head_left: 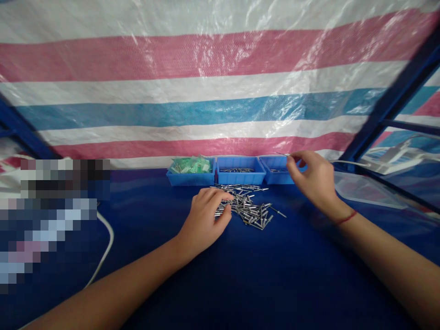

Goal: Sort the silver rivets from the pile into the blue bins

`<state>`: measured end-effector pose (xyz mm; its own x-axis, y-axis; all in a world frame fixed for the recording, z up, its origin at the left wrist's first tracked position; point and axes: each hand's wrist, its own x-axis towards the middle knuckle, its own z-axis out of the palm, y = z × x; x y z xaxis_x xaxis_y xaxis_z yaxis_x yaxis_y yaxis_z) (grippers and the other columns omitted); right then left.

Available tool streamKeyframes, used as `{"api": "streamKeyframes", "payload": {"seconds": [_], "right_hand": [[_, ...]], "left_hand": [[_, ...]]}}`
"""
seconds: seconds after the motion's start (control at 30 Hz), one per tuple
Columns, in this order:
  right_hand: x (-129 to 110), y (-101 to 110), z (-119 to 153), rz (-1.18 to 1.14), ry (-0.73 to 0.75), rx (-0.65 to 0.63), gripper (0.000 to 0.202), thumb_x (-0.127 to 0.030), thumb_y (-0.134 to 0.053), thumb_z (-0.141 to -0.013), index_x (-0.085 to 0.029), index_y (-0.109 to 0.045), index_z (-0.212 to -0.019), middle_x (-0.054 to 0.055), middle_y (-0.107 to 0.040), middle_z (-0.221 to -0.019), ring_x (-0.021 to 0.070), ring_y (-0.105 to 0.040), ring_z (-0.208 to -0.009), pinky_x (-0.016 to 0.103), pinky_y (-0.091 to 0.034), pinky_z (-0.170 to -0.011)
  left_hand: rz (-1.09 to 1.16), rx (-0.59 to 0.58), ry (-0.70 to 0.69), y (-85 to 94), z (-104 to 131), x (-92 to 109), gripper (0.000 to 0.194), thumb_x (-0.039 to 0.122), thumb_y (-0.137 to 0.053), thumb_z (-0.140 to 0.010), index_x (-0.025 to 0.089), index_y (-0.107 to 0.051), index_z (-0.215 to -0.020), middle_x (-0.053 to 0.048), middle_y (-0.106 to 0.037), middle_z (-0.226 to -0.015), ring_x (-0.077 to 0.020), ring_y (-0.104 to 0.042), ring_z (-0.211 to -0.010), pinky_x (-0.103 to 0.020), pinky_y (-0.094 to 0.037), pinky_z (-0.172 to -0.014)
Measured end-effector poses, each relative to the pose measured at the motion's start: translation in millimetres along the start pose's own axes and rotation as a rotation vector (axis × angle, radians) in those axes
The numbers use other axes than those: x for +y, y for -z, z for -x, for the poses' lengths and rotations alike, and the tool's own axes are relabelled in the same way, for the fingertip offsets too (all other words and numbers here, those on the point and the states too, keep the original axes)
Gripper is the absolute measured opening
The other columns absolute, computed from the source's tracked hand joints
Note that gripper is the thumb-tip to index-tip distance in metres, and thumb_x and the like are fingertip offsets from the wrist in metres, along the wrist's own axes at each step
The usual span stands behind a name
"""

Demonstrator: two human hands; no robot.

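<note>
A loose pile of silver blind rivets (252, 210) lies on the dark blue tabletop. My left hand (208, 213) rests at the pile's left side, its thumb and fingers apart and curved over some rivets. Whether its fingertips touch any is hard to see. Above the right blue bin (280, 170) hovers my right hand (312, 176), thumb and fingertips pinched on a single thin rivet (283, 154) that points left. A few rivets lie inside that bin. The middle blue bin (240, 177) also holds rivets, and the left blue bin (190, 179) is heaped with small clear-and-green packets (192, 164).
Behind the bins hangs a striped plastic sheet (192, 114), between blue frame posts. A clear plastic lid or tray (371, 190) sits at right, near a white power strip (395, 158). A white cable (109, 233) runs along the left, beside a pixelated area.
</note>
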<state>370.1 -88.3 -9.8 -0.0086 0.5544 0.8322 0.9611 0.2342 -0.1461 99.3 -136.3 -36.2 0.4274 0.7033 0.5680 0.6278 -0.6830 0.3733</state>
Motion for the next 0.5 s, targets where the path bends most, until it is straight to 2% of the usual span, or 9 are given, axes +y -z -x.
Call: {"api": "streamKeyframes", "payload": {"seconds": [0.07, 0.13, 0.2, 0.27, 0.33, 0.4, 0.5], "right_hand": [[14, -6, 1, 0.134, -0.009, -0.010, 0.021, -0.030, -0.050, -0.083, -0.015, -0.064, -0.085, 0.012, -0.061, -0.080, 0.0250, -0.057, -0.073, 0.038, -0.044, -0.065], [19, -11, 3, 0.204, -0.005, -0.014, 0.026, -0.032, -0.050, -0.082, -0.013, -0.063, -0.095, 0.016, -0.059, -0.090, 0.0286, -0.056, -0.081, 0.040, -0.044, -0.066], [17, -14, 6, 0.202, 0.007, -0.019, 0.030, -0.033, -0.050, -0.081, -0.013, -0.062, -0.101, 0.016, -0.056, -0.093, 0.0299, -0.056, -0.086, 0.041, -0.045, -0.067], [11, -15, 7, 0.159, 0.025, -0.034, 0.030, -0.033, -0.051, -0.081, -0.013, -0.061, -0.101, 0.015, -0.055, -0.093, 0.0299, -0.056, -0.088, 0.042, -0.045, -0.069], [2, -13, 9, 0.102, 0.048, -0.056, 0.029, -0.033, -0.051, -0.081, -0.014, -0.060, -0.101, 0.014, -0.055, -0.094, 0.0296, -0.056, -0.089, 0.043, -0.046, -0.072], [-9, -11, 10, 0.037, 0.076, -0.082, 0.027, -0.032, -0.052, -0.081, -0.015, -0.060, -0.101, 0.014, -0.055, -0.097, 0.0291, -0.056, -0.090, 0.043, -0.046, -0.074], [-25, -6, 14, -0.052, 0.108, -0.145, 0.024, -0.030, -0.050, -0.083, -0.016, -0.059, -0.101, 0.013, -0.056, -0.099, 0.0284, -0.056, -0.092, 0.043, -0.046, -0.077]], "left_hand": [[-0.068, -0.039, -0.053, 3.3, -1, 1, 0.017, 0.019, -0.050, -0.083, 0.021, -0.059, -0.097, -0.005, -0.061, -0.101, -0.0221, -0.052, -0.098, -0.038, -0.039, -0.083], [-0.148, -0.122, -0.164, 11.3, -3, 1, 0.019, 0.027, -0.055, -0.080, 0.021, -0.060, -0.097, -0.005, -0.060, -0.100, -0.0226, -0.051, -0.093, -0.037, -0.038, -0.079], [-0.197, -0.257, -0.287, 24.4, -7, 1, 0.020, 0.034, -0.058, -0.078, 0.020, -0.061, -0.092, -0.005, -0.060, -0.093, -0.0212, -0.052, -0.087, -0.035, -0.038, -0.077], [-0.229, -0.390, -0.327, 40.1, -10, 0, 0.018, 0.037, -0.059, -0.077, 0.020, -0.061, -0.081, -0.002, -0.059, -0.081, -0.0186, -0.053, -0.078, -0.031, -0.037, -0.071], [-0.238, -0.514, -0.260, 54.5, -12, -3, 0.018, 0.038, -0.062, -0.075, 0.020, -0.058, -0.077, 0.000, -0.058, -0.073, -0.0153, -0.053, -0.068, -0.027, -0.037, -0.065], [-0.244, -0.588, -0.124, 63.9, -13, -7, 0.015, 0.033, -0.063, -0.074, 0.020, -0.057, -0.074, 0.003, -0.057, -0.067, -0.0129, -0.052, -0.058, -0.024, -0.033, -0.055], [-0.178, -0.674, -0.015, 65.3, -12, -14, 0.011, 0.029, -0.063, -0.076, 0.020, -0.057, -0.072, 0.004, -0.057, -0.061, -0.0114, -0.052, -0.053, -0.021, -0.030, -0.049]]}}
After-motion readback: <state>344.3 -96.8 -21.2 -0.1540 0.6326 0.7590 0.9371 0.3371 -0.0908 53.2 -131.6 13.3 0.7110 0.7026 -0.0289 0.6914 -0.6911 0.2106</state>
